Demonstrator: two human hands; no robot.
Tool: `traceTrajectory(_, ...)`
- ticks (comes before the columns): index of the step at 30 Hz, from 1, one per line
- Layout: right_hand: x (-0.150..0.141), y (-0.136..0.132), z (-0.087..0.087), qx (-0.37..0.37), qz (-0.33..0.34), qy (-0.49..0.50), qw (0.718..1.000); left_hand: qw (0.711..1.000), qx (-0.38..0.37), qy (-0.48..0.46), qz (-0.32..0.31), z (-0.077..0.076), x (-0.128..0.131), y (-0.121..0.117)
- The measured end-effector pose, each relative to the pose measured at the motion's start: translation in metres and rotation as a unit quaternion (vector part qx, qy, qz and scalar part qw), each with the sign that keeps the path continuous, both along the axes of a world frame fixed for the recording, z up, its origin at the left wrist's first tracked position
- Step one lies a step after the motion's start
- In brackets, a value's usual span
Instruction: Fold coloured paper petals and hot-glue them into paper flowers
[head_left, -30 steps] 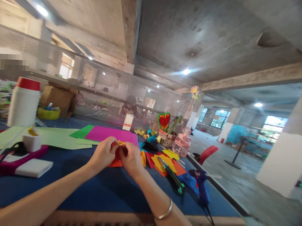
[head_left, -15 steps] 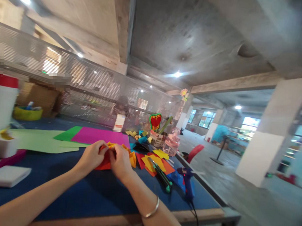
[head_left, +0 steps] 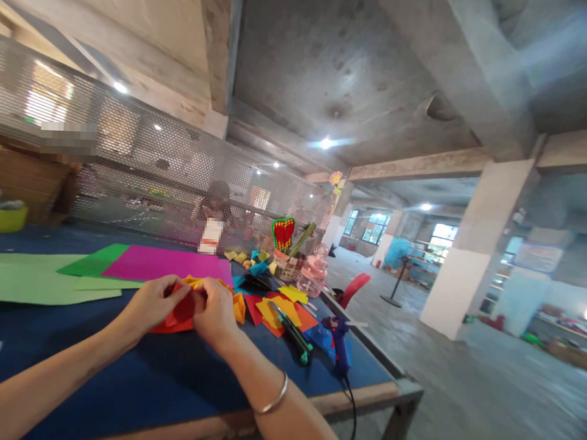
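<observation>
Close together over the blue table, my left hand [head_left: 158, 305] and my right hand [head_left: 215, 312] are both closed, fingertips pinching a piece of red paper [head_left: 180, 309]. The fingers hide part of it, so its exact folds cannot be made out. Yellow-orange folded paper [head_left: 240, 307] shows behind and beside my right hand. Further right lie yellow and orange paper pieces [head_left: 284, 312], with a slim black-and-green tool [head_left: 292, 333] resting across them. A silver bangle sits on my right wrist.
A blue glue gun [head_left: 337, 342] with a cord lies near the table's right edge. Purple [head_left: 162, 264] and light green sheets [head_left: 33, 277] are spread at the back left. A pink clear jar [head_left: 313, 273] and a red heart decoration [head_left: 283, 234] stand behind. A mesh partition [head_left: 144, 168] borders the table.
The view has turned right, so the table and its things appear further left. Both hands stay pinched on the red paper, with only slight finger movement.
</observation>
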State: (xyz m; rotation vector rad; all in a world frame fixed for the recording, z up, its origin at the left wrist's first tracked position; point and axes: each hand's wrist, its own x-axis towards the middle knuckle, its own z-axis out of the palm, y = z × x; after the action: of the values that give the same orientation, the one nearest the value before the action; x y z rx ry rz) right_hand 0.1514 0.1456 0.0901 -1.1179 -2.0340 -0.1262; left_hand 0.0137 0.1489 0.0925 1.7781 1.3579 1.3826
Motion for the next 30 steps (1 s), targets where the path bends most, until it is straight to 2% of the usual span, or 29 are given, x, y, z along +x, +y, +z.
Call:
traceTrajectory(3,0.005,0.004,0.0,-0.016,-0.006,0.041,0.999,0.984,-0.071,-0.13,-0.097,0.005,0.0,-0.006)
traceTrajectory(6,0.008,0.007,0.002,-0.044,-0.007,0.097,0.994,0.925,-0.181,-0.265,-0.206,0.009,0.0,-0.013)
traceTrajectory(8,0.01,0.007,0.002,-0.059,0.0,0.128,0.99,0.892,-0.214,-0.309,-0.253,0.008,0.001,-0.016)
traceTrajectory(10,0.011,0.006,0.003,-0.063,0.011,0.142,0.988,0.879,-0.219,-0.32,-0.278,0.007,0.002,-0.016)
traceTrajectory(13,0.015,-0.003,0.007,-0.064,0.026,0.15,0.986,0.878,-0.212,-0.324,-0.28,0.005,0.004,-0.016)
traceTrajectory(16,0.03,-0.03,0.017,-0.063,0.025,0.18,0.981,0.884,-0.205,-0.326,-0.264,0.005,0.006,-0.016)
traceTrajectory(20,0.081,-0.091,0.023,-0.002,-0.053,0.207,0.977,0.892,-0.207,-0.319,-0.246,0.004,0.006,-0.016)
traceTrajectory(24,0.162,-0.141,0.004,0.083,-0.204,0.207,0.953,0.899,-0.203,-0.312,-0.232,0.004,0.007,-0.017)
traceTrajectory(27,0.222,-0.152,-0.016,0.097,-0.311,0.214,0.921,0.901,-0.2,-0.304,-0.235,0.005,0.008,-0.019)
traceTrajectory(30,0.263,-0.142,-0.028,0.063,-0.362,0.239,0.899,0.914,-0.19,-0.281,-0.22,0.005,0.009,-0.021)
